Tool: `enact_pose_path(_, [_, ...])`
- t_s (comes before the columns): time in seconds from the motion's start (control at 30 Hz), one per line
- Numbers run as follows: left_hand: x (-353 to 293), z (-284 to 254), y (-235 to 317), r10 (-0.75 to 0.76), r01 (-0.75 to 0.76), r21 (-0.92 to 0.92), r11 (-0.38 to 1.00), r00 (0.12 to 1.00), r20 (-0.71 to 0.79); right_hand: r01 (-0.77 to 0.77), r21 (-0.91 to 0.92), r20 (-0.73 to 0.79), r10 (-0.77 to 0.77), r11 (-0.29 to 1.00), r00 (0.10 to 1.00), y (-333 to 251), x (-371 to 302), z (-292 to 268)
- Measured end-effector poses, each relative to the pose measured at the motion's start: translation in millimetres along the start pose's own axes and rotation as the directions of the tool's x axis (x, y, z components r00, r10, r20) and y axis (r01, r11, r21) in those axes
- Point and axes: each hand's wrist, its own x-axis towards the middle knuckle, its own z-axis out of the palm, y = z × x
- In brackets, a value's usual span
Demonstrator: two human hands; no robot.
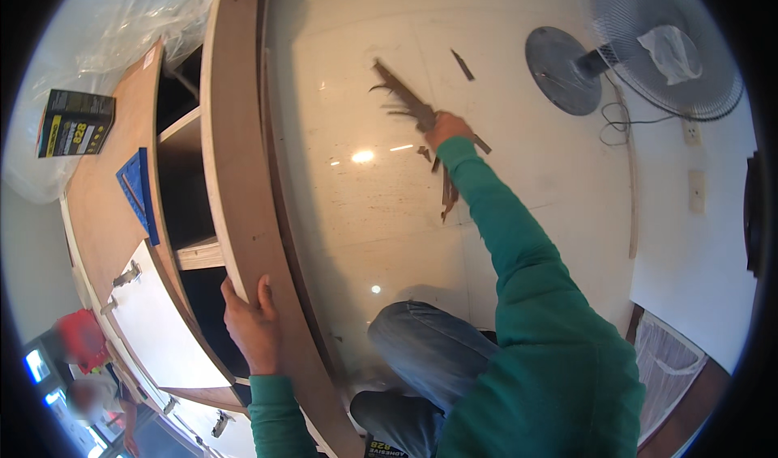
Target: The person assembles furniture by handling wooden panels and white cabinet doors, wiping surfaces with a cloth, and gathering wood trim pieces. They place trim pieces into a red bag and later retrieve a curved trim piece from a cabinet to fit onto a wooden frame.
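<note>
My right hand [450,131] is stretched out low over the floor, closed around a bundle of dark brown wood strips [403,93] with ragged, splintered ends. Loose brown scraps [448,195] lie just below that hand, and one thin sliver [463,64] rests farther off. On the left, my left hand [252,326] grips the edge of a long brown board [239,134], thumb on the face and fingers toward the cabinet opening. The board forms the near side of a wooden cabinet [113,187] with dark, open compartments.
A blue triangular square [138,195] and a black-and-yellow box [77,123] sit on the cabinet, beside clear plastic sheeting [154,8]. White hinged doors [166,316] are fitted there. A standing fan [563,71] with a trailing cord is at far right. Another person [97,385] is at lower left.
</note>
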Motion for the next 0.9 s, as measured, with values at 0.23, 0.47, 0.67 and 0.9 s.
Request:
enact_pose_path(0.23, [-1,-1,4,0.024,-0.024,-0.035,0.999,1.0,0.01,0.106,-0.027,-0.24,-0.11,0.994,0.964,76,-49,9])
enact_pose_path(0.47, [-1,-1,3,0.058,-0.058,-0.049,0.997,0.998,0.008,0.261,0.089,-0.248,-0.232,0.961,0.941,108,-17,18])
enact_pose_path(0.67, [-1,-2,4,0.025,-0.024,-0.053,0.998,1.0,0.017,0.358,-0.251,-0.127,-0.397,0.899,0.909,87,-48,5])
enact_pose_path(0.9, [-2,-1,2,0.058,-0.058,-0.028,0.998,0.998,0.011,0.373,0.054,0.23,-0.375,0.926,0.898,125,-106,-20])
